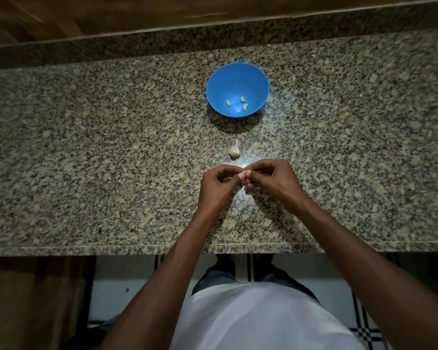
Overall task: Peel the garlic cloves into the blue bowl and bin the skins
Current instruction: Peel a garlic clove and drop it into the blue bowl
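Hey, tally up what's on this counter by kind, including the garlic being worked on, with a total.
Blue bowl: 1
Peeled cloves in bowl: 3
Garlic bulb remnant: 1
Clove pinched between left hand and right hand: 1
Total: 6

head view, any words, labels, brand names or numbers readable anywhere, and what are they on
None: no text can be read in this view.
The blue bowl is plain, with no mark or label showing.
The granite counter carries only its speckle.
The garlic piece and the white shirt bear no print.
The left hand and right hand pinch a small clove between them; nothing written there.
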